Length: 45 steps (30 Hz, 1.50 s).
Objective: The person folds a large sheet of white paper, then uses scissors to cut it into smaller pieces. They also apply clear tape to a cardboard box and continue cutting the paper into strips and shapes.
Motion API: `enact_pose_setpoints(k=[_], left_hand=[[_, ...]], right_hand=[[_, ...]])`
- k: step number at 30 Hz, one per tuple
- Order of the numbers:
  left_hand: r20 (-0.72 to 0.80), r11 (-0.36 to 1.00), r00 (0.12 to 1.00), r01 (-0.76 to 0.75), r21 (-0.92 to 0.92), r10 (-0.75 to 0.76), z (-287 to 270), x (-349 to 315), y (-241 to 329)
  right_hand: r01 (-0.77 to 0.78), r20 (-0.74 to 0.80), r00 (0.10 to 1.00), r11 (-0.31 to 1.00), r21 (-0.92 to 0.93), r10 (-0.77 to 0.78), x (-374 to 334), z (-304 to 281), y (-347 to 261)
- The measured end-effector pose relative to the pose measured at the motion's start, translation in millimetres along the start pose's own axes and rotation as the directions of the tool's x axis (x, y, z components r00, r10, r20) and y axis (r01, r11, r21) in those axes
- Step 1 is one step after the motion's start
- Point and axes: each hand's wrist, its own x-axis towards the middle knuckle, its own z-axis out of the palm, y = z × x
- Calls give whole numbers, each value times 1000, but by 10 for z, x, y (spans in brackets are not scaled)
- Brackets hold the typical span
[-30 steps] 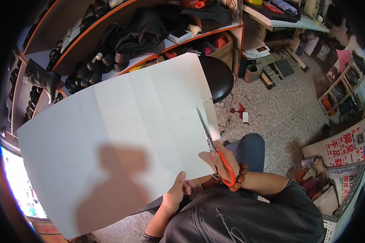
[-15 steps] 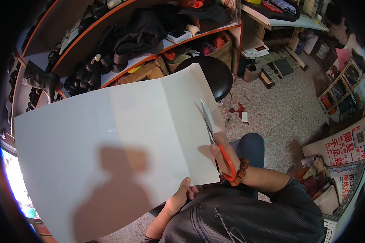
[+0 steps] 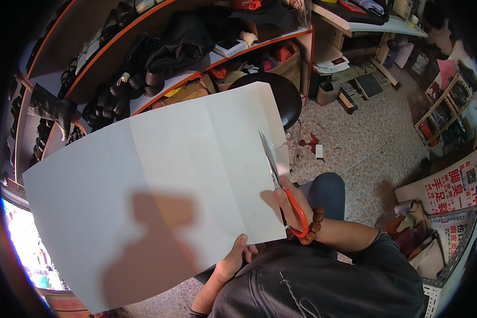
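Our left hand (image 3: 232,261) pinched the sheet (image 3: 180,164) at its near edge; our right hand (image 3: 290,205) gripped the scissors (image 3: 276,181) in curled fingers by the sheet's right edge.

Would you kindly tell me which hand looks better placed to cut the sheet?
Probably the right hand: it holds the scissors, blades at the right side of the sheet, while the left hand grips its near edge.

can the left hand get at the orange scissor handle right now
Probably not freely: the left hand is close by but gripping the lower edge of the white sheet, and the right hand already holds the orange scissor handle.
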Motion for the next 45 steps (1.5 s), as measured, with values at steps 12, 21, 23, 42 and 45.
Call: enact_pose_setpoints(k=[12,21,23,42,45], left_hand=[[-3,1000,1000,-11,-7,11,13,-4,-40],[50,990,993,106,91,-111,-41,-43,-79],[58,989,991,111,102,-117,-46,-50,-97],[-21,945,955,294,145,-294,-131,-63,-320],[22,930,942,327,166,-335,-198,-52,-368]], right_hand=[[8,-56,998,999,39,-6,-36,-20,-21],[64,-69,996,996,60,-60,74,-78,-1],[60,-78,995,996,59,-55,93,-89,1],[30,-124,992,994,103,-17,246,-127,65],[28,-157,988,996,82,-15,289,-119,48]])
